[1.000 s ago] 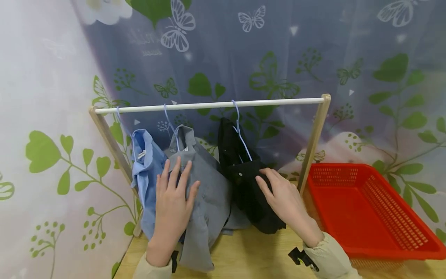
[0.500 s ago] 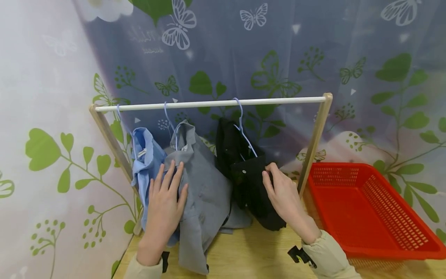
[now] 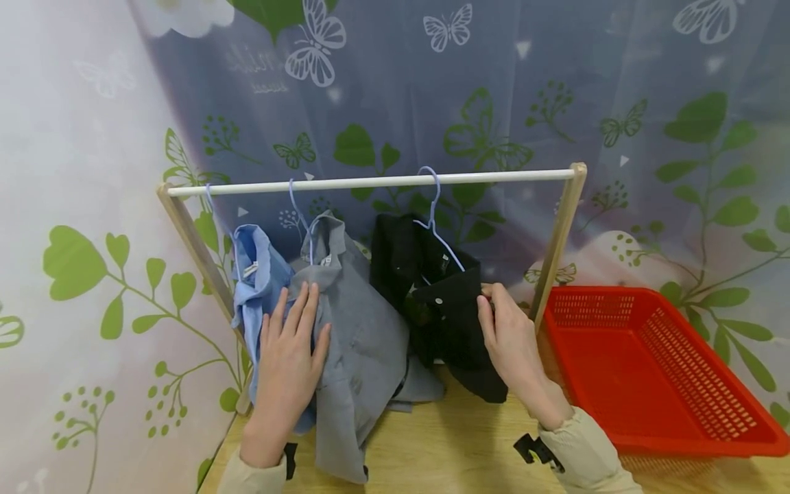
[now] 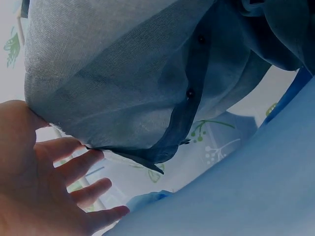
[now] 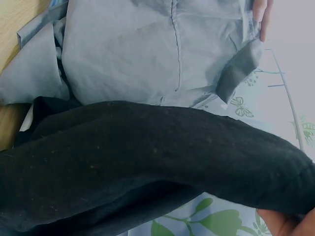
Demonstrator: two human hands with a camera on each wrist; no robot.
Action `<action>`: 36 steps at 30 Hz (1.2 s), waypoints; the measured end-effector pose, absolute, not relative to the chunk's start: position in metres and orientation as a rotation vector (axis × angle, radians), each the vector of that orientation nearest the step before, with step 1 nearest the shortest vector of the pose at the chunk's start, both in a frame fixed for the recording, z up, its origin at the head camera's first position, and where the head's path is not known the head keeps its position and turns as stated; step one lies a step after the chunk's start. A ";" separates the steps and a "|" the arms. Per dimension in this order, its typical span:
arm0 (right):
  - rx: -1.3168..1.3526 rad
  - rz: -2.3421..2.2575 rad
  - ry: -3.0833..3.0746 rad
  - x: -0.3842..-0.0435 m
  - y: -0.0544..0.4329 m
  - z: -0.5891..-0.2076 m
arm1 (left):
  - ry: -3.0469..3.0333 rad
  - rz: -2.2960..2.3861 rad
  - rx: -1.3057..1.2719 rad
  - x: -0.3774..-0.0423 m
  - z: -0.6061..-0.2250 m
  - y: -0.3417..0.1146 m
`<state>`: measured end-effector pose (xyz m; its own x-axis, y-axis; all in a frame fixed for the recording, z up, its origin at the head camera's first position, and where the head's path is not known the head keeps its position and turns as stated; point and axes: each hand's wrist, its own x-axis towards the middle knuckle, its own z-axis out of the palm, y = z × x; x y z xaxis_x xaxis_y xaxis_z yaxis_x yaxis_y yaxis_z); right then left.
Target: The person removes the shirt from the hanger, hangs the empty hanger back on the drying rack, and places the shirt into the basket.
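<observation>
A black shirt [image 3: 463, 322] with a silver button hangs on a light-blue hanger [image 3: 435, 219]. At its upper right edge my right hand [image 3: 512, 336] pinches the cloth between thumb and fingers; the right wrist view has those fingertips [image 5: 283, 221] at the lower right, partly under the black fabric. A grey buttoned shirt [image 3: 364, 336] hangs to the left on its own hanger. My left hand [image 3: 286, 374] rests against its upper front with straight fingers. In the left wrist view, these fingers [image 4: 81, 167] are spread beside the grey cloth's edge.
A light-blue shirt [image 3: 262, 274] hangs at the left end of the white rod [image 3: 364, 182], which wooden posts [image 3: 558, 240] support. Right of the rack, a red plastic basket [image 3: 636, 384] stands on the wooden table [image 3: 426, 453]. A patterned curtain [image 3: 395, 82] hangs behind.
The black shirt's upper edge and hanger have shifted right and turned more toward the front, with my right hand now pinching the edge. My left hand has moved left on the grey shirt.
</observation>
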<state>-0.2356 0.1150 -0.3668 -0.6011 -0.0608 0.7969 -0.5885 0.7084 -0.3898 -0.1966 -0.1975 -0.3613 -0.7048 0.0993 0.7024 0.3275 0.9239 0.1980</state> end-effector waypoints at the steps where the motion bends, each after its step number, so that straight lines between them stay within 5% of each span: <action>1: 0.490 0.830 -2.103 -0.235 0.116 -0.366 | -2.336 -0.395 -0.302 -0.197 -0.361 -0.198; 14: 0.497 0.774 -2.030 -0.220 0.148 -0.361 | -2.324 -0.401 -0.309 -0.198 -0.362 -0.198; 36: 0.571 1.020 -2.204 -0.200 0.212 -0.412 | -2.327 -0.394 -0.297 -0.197 -0.362 -0.201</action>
